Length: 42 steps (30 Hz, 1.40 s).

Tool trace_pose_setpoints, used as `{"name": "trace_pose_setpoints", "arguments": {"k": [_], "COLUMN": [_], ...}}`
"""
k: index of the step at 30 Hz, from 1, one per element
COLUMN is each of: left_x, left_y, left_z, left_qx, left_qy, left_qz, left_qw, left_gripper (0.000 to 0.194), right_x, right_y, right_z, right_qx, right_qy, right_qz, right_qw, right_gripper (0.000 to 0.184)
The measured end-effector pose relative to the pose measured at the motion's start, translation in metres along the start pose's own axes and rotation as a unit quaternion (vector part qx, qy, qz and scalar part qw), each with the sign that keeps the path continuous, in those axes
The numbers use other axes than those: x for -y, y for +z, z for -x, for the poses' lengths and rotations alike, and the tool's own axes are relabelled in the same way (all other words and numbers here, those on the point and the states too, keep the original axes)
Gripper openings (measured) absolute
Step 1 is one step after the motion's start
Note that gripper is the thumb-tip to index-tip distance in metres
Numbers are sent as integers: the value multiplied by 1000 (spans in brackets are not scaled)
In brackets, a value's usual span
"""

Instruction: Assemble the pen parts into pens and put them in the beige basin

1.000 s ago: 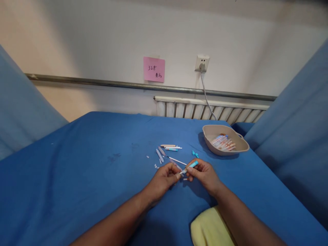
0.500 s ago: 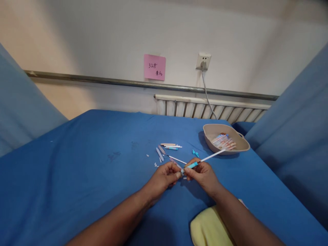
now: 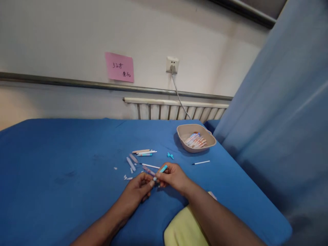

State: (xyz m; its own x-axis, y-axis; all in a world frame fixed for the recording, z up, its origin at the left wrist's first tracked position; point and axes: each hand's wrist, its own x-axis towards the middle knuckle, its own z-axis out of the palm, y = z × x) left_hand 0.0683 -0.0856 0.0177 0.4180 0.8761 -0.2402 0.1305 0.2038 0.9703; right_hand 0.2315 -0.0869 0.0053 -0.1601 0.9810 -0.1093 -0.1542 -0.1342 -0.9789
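Note:
My right hand point(image 3: 173, 176) is closed around a turquoise pen barrel point(image 3: 163, 168), its end poking up above the fingers. Fingertips of my left hand point(image 3: 139, 188) pinch a small pale blue piece point(image 3: 155, 179) where both hands meet; whether it is joined to the barrel I cannot tell. To the right on the blue sheet lies a white pen refill point(image 3: 201, 162) with a dark tip. Another white refill point(image 3: 150, 166) and a mauve pen barrel point(image 3: 148, 170) lie just beyond my fingers. Farther left are a lilac barrel point(image 3: 131, 164) and a greyish barrel point(image 3: 133, 158).
A beige basket point(image 3: 183, 130) with several pens stands at the back right. Pen parts point(image 3: 145, 154), turquoise bits point(image 3: 170, 155) and white scraps point(image 3: 125, 177) lie scattered on the sheet. Yellow cloth point(image 3: 186, 227) sits under my right forearm. A curtain point(image 3: 266, 112) hangs at the right.
The white refill that stuck out by my right hand now lies on the sheet to the right. My right hand still holds the turquoise barrel. The view has turned right.

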Motion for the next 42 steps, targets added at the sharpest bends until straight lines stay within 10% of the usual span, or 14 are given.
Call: {"name": "trace_pose_setpoints", "arguments": {"k": [16,26,32,35,42], "left_x": [-5,2,-2,-2,1], "left_y": [-2,-8,-12,-14,-20], "left_z": [5,1,4,2,-5], "left_qx": [-6,27,37,36,54], "left_qy": [38,12,-4,0,-31], "left_qz": [-30,-26,-9,16,122], "left_qw": [999,999,999,999,991], "left_gripper": [32,39,42,41,34], "right_x": [1,3,-10,-5,19], "right_y": [-8,-17,-24,-41,-119], "right_z": [10,8,-1,0,43], "right_qx": [43,-38,-94,-145,-214], "right_qy": [-20,-35,-16,-32,-8], "right_qz": [-20,-39,162,245,627], "right_qw": [999,998,982,958,749], "right_gripper": [40,35,29,28,18]}}
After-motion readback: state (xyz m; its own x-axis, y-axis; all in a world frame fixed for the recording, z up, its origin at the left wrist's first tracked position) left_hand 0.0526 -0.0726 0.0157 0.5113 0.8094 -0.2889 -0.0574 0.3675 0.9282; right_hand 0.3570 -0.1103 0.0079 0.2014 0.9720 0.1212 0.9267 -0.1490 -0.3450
